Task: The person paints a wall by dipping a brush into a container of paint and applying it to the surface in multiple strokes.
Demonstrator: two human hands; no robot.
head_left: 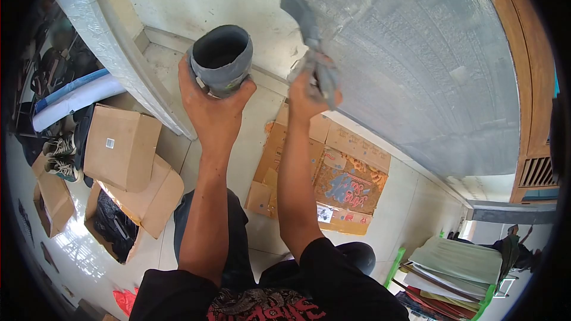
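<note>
Both hands are raised: left hand grips a grey pot, right hand clamps a brush against the grey wall; cardboard boxes lie below.

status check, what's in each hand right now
Left hand shut on grey cup, raised. Right hand shut on grey-caked brush, tip at grey-coated wall. Nothing in between.

Your cup and brush are caked in matt grey paste. Panel coat: rough, ridged grey. Boxes plain matt cardboard, floor glossy tile.
</note>
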